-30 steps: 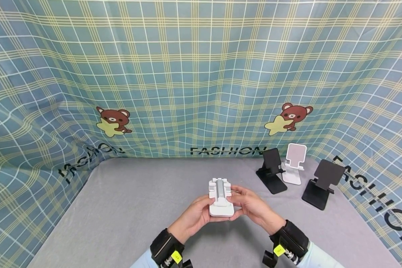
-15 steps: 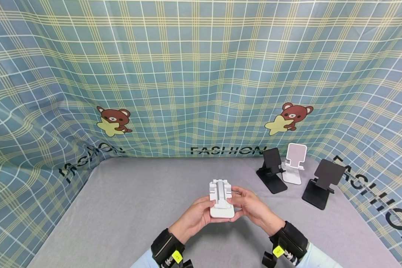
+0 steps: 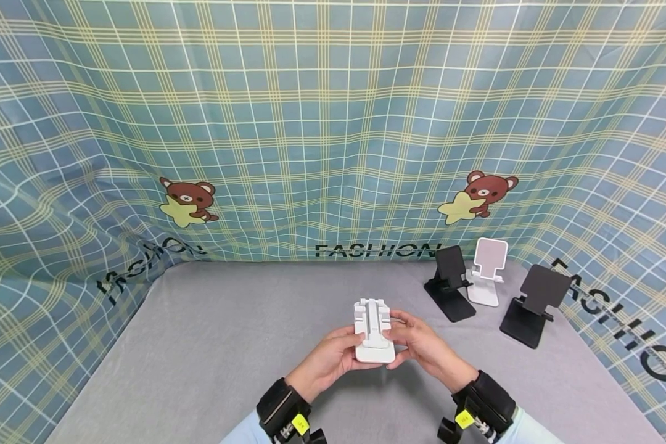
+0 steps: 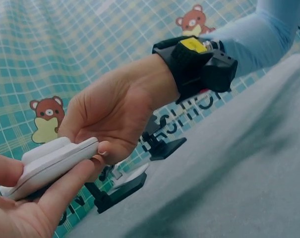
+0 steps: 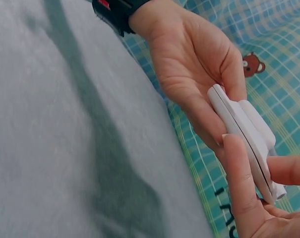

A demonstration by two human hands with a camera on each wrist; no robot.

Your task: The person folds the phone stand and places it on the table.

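A white phone stand (image 3: pixel 374 353), folded flat, is held above the grey table by both hands. My left hand (image 3: pixel 333 356) grips its left edge, thumb on top and fingers underneath. On the opposite edge my right hand (image 3: pixel 422 342) grips it the same way, its thumb near the middle hinge arm. From the side, in the left wrist view, the folded stand (image 4: pixel 55 166) shows a thin seam between its two layers. The right wrist view shows the stand (image 5: pixel 244 131) tilted between the fingers of both hands.
Three unfolded phone stands are at the back right: a black one (image 3: pixel 451 271), a white one (image 3: pixel 489 259) and another black one (image 3: pixel 544 290). The grey tabletop (image 3: pixel 200 345) ends at a plaid curtain (image 3: pixel 333 154) with printed bears.
Both hands have shifted slightly to the right with the folded white stand between them. Their grip on it looks the same. The three unfolded stands have not moved.
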